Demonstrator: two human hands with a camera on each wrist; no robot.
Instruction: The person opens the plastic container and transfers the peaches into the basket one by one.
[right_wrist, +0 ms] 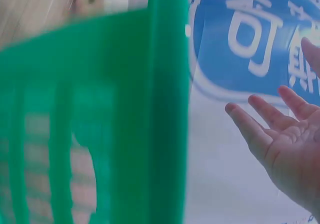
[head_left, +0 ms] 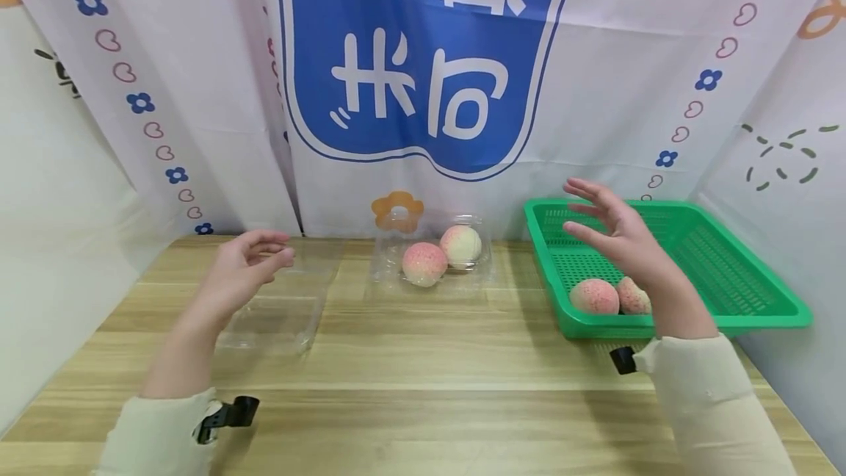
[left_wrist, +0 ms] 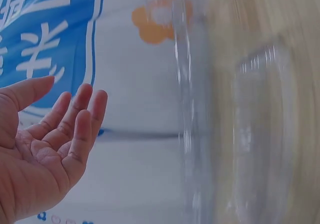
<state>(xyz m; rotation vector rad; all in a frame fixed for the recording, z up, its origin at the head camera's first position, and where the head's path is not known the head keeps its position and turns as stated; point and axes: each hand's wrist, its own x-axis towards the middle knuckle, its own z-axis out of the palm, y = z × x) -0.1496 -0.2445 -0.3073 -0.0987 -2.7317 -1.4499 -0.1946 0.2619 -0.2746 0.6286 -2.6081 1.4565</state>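
My left hand hovers over a clear plastic clamshell box, its fingers loosely bent and holding nothing. The left wrist view shows the same hand with palm and spread fingers. My right hand is raised above the green basket, fingers apart and nothing in them. Two pink-and-cream peaches, one in front of the other, sit in a second clear clamshell box at the back middle. Inside the basket lie two more peaches, one partly hidden by my right wrist.
A wood-grain table carries the boxes and the basket. Behind it hangs a white cloth with a blue printed panel. White side walls stand at both sides.
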